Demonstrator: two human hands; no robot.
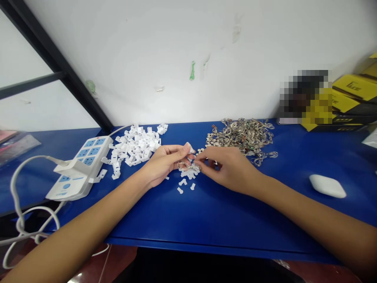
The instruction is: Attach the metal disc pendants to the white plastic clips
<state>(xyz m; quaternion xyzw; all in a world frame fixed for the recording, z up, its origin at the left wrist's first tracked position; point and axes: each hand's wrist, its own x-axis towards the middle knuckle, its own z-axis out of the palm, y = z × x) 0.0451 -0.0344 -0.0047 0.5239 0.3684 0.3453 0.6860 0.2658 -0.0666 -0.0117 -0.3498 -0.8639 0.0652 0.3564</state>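
Near the middle of the blue table, my left hand (168,160) pinches a small white plastic piece (191,148) between thumb and fingers. A looped bundle of thin wire (191,167) hangs just below that piece, between both hands. My right hand (225,167) is closed at the wire's right end, thumb and forefinger together; its fingertips partly hide what they grip. Under the hands lie several little white tabs (183,182). To the left is a heap of white plastic pieces (137,144). Behind my right hand is a pile of wired parts (247,135) with small round discs (212,140).
A white power strip (97,151) with a plugged-in adapter (72,168) and looping cable stands at the left. On the right lies a white rounded case (327,186). Yellow and black boxes (355,88) are stacked at the back right, against the white wall (176,47).
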